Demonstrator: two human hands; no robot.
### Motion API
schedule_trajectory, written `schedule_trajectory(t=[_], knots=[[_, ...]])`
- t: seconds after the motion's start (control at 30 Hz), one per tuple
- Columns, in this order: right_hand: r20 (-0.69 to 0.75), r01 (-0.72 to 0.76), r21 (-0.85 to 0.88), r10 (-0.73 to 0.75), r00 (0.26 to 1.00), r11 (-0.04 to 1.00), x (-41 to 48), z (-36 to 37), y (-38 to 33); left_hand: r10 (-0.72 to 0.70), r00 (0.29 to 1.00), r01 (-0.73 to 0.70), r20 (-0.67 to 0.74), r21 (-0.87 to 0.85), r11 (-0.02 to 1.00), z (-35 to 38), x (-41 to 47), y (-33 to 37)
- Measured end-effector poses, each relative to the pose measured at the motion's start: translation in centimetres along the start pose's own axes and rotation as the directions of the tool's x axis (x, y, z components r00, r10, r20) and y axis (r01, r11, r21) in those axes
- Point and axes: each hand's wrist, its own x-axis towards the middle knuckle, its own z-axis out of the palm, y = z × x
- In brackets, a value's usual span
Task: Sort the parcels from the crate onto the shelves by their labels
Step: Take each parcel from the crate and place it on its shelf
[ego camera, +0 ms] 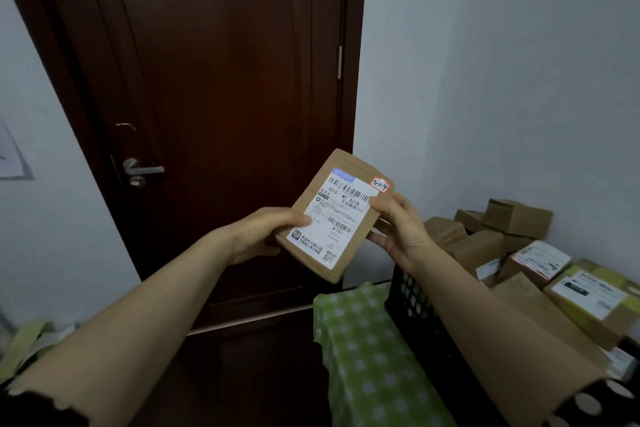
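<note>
Both hands, left hand (266, 232) and right hand (398, 225), pinched the parcel (334, 218); its red-edged tag (380, 186) should be read before shelving.

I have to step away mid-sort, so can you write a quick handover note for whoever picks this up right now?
Left hand: grips the left edge of the flat brown parcel.
Right hand: pinches its right edge, thumb on the shipping label.
Parcel: held up in front of the door; its red-edged sticker seems to read 5-1-4.
Crate: lower right, with many more parcels.
Done: this parcel is out of the crate.
Left: shelve it by its label, then the rest. No shelves in view.
</note>
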Motion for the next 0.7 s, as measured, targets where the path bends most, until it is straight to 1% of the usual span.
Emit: schedule_trajectory(t=[0.07, 0.13, 0.2, 0.37, 0.53, 0.7], knots=[[0.024, 0.015, -0.013, -0.014, 1.0, 1.0, 0.2, 0.4, -0.1, 0.004, 0.999, -0.003, 0.05, -0.001, 1.0, -0.4, 0.0, -0.4], [0.026, 0.029, 0.009, -0.029, 0.999, 1.0, 0.4, 0.6, -0.1, 0.022, 0.997, -0.02, 0.069, -0.03, 0.999, -0.6, 0.0, -0.7], [0.045, 0.027, -0.01, -0.027, 0.999, 1.0, 0.6, 0.8, -0.1, 0.05, 0.996, -0.044, 0.071, -0.075, 0.996, -0.9, -0.1, -0.9], [0.126, -0.036, -0.136, 0.053, 0.991, 0.99, 0.0, 1.9, 0.7, 0.124, 0.992, -0.119, 0.015, -0.18, 0.976, -1.9, -0.2, -1.0], [0.217, 0.006, -0.237, 0.047, 0.975, 0.971, -0.1, 3.6, 1.7, 0.171, 0.985, -0.174, -0.034, -0.247, 0.953, -3.0, -0.2, -1.3], [0.257, 0.037, -0.233, 0.025, 0.966, 0.972, 0.5, 5.5, 1.9, 0.183, 0.977, -0.206, -0.112, -0.254, 0.945, -4.3, -1.1, -1.6]])
